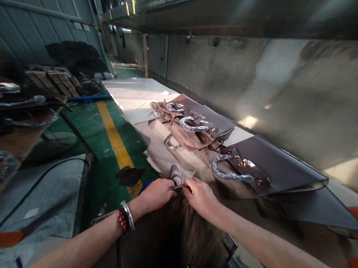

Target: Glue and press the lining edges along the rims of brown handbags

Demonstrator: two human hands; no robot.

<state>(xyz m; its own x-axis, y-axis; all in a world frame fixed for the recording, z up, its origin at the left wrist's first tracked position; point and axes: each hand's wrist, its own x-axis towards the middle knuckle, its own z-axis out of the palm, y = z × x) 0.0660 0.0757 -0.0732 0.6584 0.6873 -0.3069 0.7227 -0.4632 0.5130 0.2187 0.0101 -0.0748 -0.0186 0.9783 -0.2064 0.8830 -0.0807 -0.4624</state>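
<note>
My left hand point(158, 195) and my right hand point(202, 198) meet in front of me, fingers pinched. A short, thin dark strip point(177, 187) spans the gap between their fingertips; whether it is a strap or a fabric edge I cannot tell. Below it, brown fabric point(195, 232) hangs in folds over my lap. Right of my hands lies a dark brown handbag point(275, 165) with gold metal fittings. Its curved handle point(228, 169) is wrapped in clear plastic.
Further brown handbags point(215, 116) with crumpled tan lining point(186, 133) lie on the paper-covered table point(135, 92). A wall point(232, 76) runs along the right. Wrapped handles point(33, 120) rest on another table at left. A dark scrap point(130, 175) lies on the green floor point(90, 134).
</note>
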